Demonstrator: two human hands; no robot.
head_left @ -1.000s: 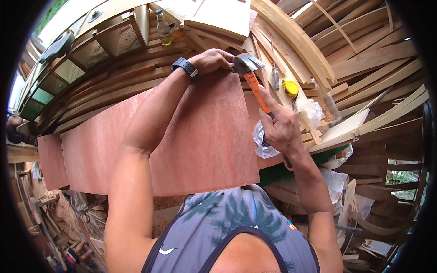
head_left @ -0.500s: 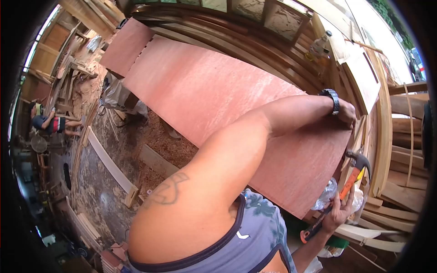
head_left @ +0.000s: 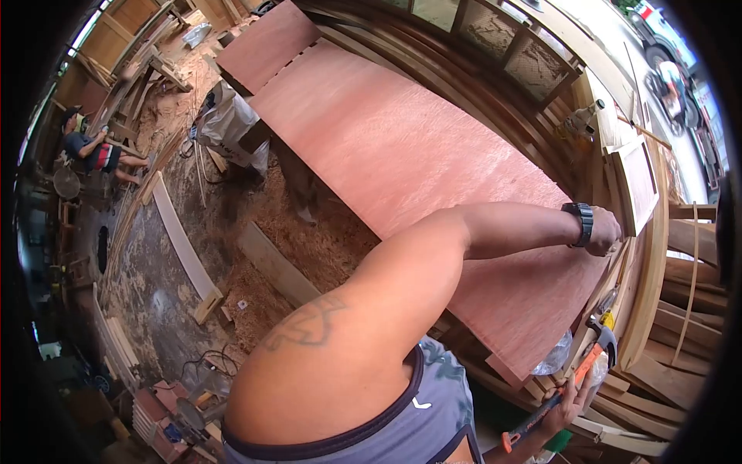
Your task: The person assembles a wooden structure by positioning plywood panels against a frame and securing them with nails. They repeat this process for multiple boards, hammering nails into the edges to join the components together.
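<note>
A long reddish plywood sheet (head_left: 402, 155) lies across the work area. My left hand (head_left: 603, 232), with a black watch on the wrist, is closed at the sheet's right-hand edge; its fingertips are hidden. Low on the right, my right hand (head_left: 570, 406) grips a claw hammer (head_left: 593, 357) around the middle of its orange and black handle. The hammer's head points up, beside the sheet's near corner. Close to that corner sits a clear plastic bag (head_left: 553, 354).
Timber lengths (head_left: 665, 340) are stacked at the right. Framed panels (head_left: 495, 39) and long boards stand behind the sheet. A white sack (head_left: 228, 127), a plank (head_left: 274, 263) and wood shavings cover parts of the floor at left. Another person (head_left: 100, 147) sits at the far left.
The view has shifted, so the sheet and both hands sit slightly lower in it. My left hand stays at the sheet's edge, and the hammer remains in my right hand.
</note>
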